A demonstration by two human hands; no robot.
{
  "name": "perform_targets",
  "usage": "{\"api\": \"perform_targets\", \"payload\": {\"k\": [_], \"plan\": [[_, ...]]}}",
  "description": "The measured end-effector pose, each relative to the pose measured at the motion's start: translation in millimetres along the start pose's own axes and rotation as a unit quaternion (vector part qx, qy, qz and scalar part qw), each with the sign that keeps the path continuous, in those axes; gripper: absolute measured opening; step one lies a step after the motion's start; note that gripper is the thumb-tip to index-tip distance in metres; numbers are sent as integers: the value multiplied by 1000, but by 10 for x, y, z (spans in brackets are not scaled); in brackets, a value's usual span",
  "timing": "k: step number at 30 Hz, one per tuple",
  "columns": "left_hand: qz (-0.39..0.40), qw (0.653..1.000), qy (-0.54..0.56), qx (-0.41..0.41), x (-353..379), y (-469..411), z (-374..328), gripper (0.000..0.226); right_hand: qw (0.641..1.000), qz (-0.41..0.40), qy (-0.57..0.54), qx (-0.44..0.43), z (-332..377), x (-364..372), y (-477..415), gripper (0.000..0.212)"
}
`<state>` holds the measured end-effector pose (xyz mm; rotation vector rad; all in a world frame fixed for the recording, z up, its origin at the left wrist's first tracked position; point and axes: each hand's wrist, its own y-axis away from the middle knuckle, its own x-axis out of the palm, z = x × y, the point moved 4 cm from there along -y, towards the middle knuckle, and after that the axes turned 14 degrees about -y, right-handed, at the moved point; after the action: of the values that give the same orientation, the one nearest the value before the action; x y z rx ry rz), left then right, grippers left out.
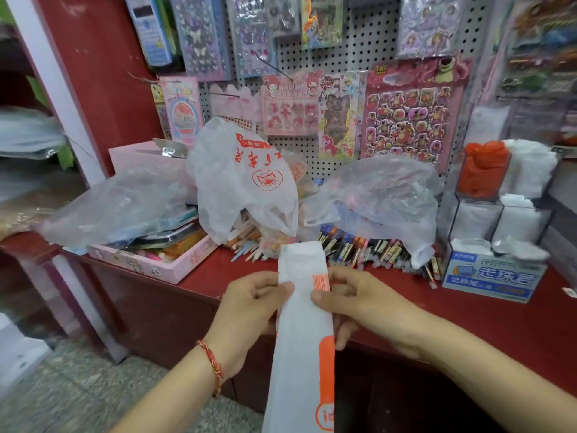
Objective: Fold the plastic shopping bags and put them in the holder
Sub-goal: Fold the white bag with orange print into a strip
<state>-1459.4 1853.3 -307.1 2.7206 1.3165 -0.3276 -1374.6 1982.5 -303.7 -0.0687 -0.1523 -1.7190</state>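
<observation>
A white plastic bag with orange print, folded into a long narrow strip [302, 339], hangs in front of the red counter. My left hand [249, 304] pinches its left edge and my right hand [359, 301] pinches its right edge near the top, thumbs on the front. Behind, on the counter, lie three loose bags: a white one with red print [249, 179], a clear one at the left [118, 204] and a clear one at the right [384, 195]. A clear acrylic holder [499, 207] at the right holds folded orange and white bags.
The red counter [468, 310] carries a pink tray of stationery [150, 260], a row of pens [359, 248] and a blue box [493, 276]. A pegboard with sticker sheets [409, 120] stands behind. Tiled floor [78, 395] lies at lower left.
</observation>
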Motion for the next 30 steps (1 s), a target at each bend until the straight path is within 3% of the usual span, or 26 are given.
{"api": "perform_targets", "payload": {"k": [2, 6, 8, 11, 13, 15, 18, 20, 24, 27, 30], "plan": [[0, 1000, -8, 7, 62, 10, 22, 12, 1000, 16, -13, 15, -73, -34, 10, 26], [-7, 999, 18, -30, 122, -8, 100, 15, 989, -52, -141, -7, -223, -102, -22, 19], [9, 992, 92, -91, 184, -10, 155, 14, 979, -96, -178, -29, -280, -116, -37, 33], [102, 970, 134, -174, 292, 8, 223, 42, 980, -128, -134, -74, -297, -113, -12, 48], [153, 974, 64, -153, 318, 27, 248, 52, 983, -125, -77, -107, -275, -104, 16, 46], [155, 982, 9, -109, 320, 45, 234, 43, 981, -131, -40, -137, -253, -125, 31, 45], [96, 993, -28, -67, 300, 21, 270, 23, 983, -136, -28, -117, -284, -133, -10, 40], [44, 997, -50, -33, 283, 16, 257, 18, 989, -135, -36, -50, -319, -95, -24, 22], [6, 997, -78, 18, 285, 35, 213, 17, 998, -24, 46, -26, -278, 4, 39, 12], [0, 997, -69, 26, 271, 19, 226, 19, 998, -38, 19, -49, -299, -23, 47, 21], [17, 999, -15, -26, 284, 12, 276, 17, 994, -84, -22, -71, -306, -63, 29, 20]]}}
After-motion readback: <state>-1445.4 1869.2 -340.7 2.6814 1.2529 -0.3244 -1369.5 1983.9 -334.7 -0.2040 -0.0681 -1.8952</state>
